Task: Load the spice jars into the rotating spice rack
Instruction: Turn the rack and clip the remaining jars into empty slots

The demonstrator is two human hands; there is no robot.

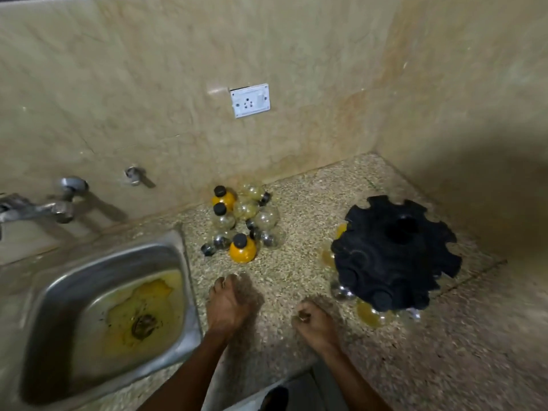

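Several round spice jars point(245, 221) with black caps lie clustered on the speckled counter near the back wall. One jar with yellow contents point(242, 250) stands at the front of the cluster. The black rotating spice rack point(394, 253) stands to the right, with a few jars point(369, 314) hanging under its rim. My left hand point(228, 301) hovers just in front of the cluster, fingers bent downward and holding nothing. My right hand point(315, 323) sits left of the rack's front edge, curled into a fist with nothing visible in it.
A steel sink point(44, 298) with yellow residue lies to the left, with a tap point(32, 209) above it. A white wall socket point(250, 99) is on the back wall. Walls close the counter at the back and right.
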